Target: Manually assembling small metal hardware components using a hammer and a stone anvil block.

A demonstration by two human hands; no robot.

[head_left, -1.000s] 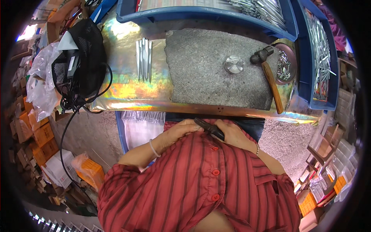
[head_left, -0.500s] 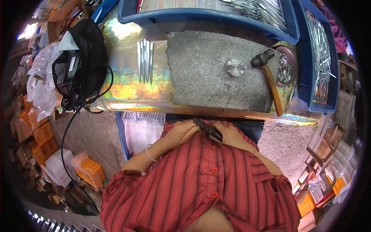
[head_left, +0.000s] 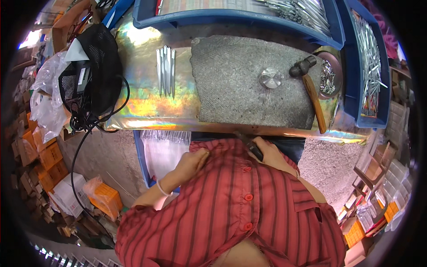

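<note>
My right hand [head_left: 270, 153], a beaded bracelet on its wrist, is closed around a dark hand tool [head_left: 255, 151]. The tool's black handle lies across the palm and its blurred front end points toward the table edge; its exact kind is unclear. My left hand [head_left: 193, 163] is at my lap, apart from the tool, with its fingers curled in. Whatever it might hold is hidden. Beyond the hands, a grey stone slab [head_left: 235, 80] lies on the table. On it are a round shiny metal piece [head_left: 271, 78] and a hammer [head_left: 317, 103] with a wooden handle reaching over the slab's edge.
Several slim metal pieces [head_left: 166, 71] lie left of the slab. A dish [head_left: 336, 66] of small metal parts stands at right. Blue bins [head_left: 240, 18] hold metal pieces. A black mesh bag [head_left: 101, 58] with cables sits at left. Another bin [head_left: 141, 155] is below the table edge.
My left hand has come away from the tool and moved left and slightly down. My right hand has shifted a little right with the tool, which is now turned more upright.
</note>
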